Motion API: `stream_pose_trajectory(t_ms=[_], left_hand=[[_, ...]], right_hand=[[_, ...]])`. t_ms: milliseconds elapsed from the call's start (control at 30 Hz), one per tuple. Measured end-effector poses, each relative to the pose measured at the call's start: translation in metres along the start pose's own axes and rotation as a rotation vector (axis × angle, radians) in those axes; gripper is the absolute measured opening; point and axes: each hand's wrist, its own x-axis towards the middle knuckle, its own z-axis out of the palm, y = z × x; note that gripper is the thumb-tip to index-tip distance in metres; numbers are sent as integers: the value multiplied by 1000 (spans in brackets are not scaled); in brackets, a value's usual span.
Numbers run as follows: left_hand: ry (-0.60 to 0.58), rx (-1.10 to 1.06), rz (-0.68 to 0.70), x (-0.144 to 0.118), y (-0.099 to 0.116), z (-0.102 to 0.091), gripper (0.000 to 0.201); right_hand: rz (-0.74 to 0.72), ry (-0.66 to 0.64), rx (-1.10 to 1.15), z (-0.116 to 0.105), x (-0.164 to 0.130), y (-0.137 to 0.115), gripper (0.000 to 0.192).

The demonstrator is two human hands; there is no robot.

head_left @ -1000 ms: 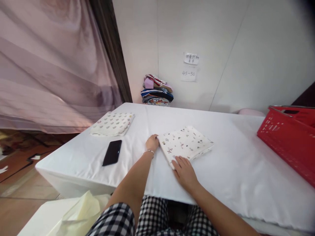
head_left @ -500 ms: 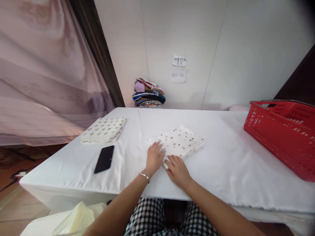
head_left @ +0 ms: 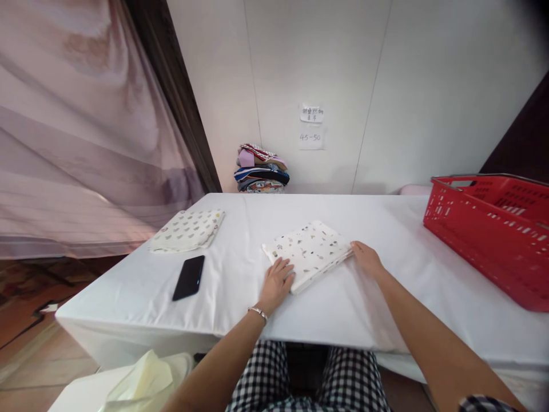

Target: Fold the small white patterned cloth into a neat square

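Observation:
A folded white cloth (head_left: 306, 252) with small scattered prints lies at an angle on the table in front of me. My left hand (head_left: 277, 281) rests flat on its near left edge, fingers stretched out and pointing away from me. At the cloth's right corner is my right hand (head_left: 365, 256), its fingers closed together on that corner; the thumb is mostly hidden. Farther left lies a second folded white cloth (head_left: 189, 230) with rows of small grey prints, and no hand touches it.
A black phone (head_left: 189, 278) lies left on the white-covered table (head_left: 240, 229). The red basket (head_left: 484, 234) stands on the right. Against the wall is a stack of folded fabrics (head_left: 261, 171). Pale yellow material (head_left: 146, 380) sits on a white surface at lower left.
My right hand has moved from the cloth's near corner to its right corner. My left hand has slid slightly toward the near edge. The view has shifted a little.

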Motion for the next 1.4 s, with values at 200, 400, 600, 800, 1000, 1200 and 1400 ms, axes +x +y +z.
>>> stream_pose_trajectory(t_ms=[200,400,600,800,1000,1200,1400], left_hand=[[-60,140,363,-15,24,-8,49],[-31,205,339,-10,5,-20,40],[55,245,135,-17,-37,-51,39],[-6,188,212,-11,5,-32,34],[-71,108,306,-8,37,5,44],[-83,87,321,-16,30,11,44],[-84,98,305,-14,30,10,40]], right_hand=[[84,-4,40,11,15,-8,44],[78,-47,-16,8,-3,-22,31],[-39,-203,-153,2,-62,-41,31],[-205,34,-166,5,-48,-51,35],[-537,0,-158,27,-43,-73,45],[-500,-100,-245,44,-64,-62,47],[-616,-59,-205,38,-75,-41,45]])
